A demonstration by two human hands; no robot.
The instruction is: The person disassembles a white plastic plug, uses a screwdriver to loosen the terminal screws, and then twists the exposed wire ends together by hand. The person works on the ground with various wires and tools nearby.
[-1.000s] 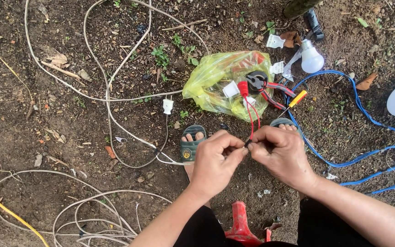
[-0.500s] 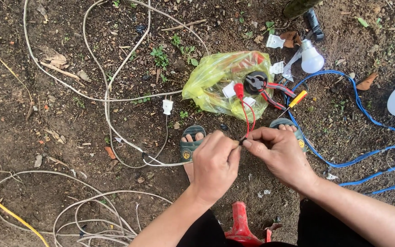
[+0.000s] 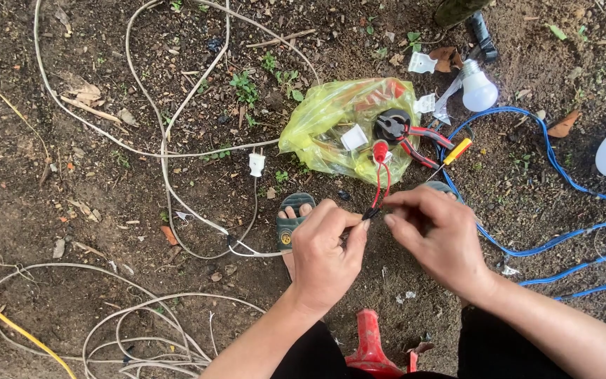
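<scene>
Two bare hands are seen low in the centre of the head view, over dark soil. The left hand (image 3: 324,249) is curled tight, thumb and forefinger pinched on the dark end of a thin red wire (image 3: 380,184). The right hand (image 3: 435,235) is closed in a pinch on the same wire end from the other side, fingertips almost touching those of the left. The wire is run up from the pinch to a red connector lying on a yellow plastic bag (image 3: 331,119) just above the hands. A black round socket (image 3: 391,126), a small white piece (image 3: 353,137) and red-handled pliers (image 3: 422,140) are laid on or against the bag. A white bulb (image 3: 478,90) is placed further up right, near a white clip (image 3: 421,63). A blue cable (image 3: 527,189) is looped on the right, passing behind the right hand. A white cable (image 3: 163,147) is spread in loops across the left half, and a white plug (image 3: 257,165) is set at its end, left of the bag. A sandalled foot (image 3: 293,221) is visible just beside the left hand. A red stool (image 3: 372,344) is partly shown at the bottom edge. A yellow wire (image 3: 29,337) is seen bottom left.
</scene>
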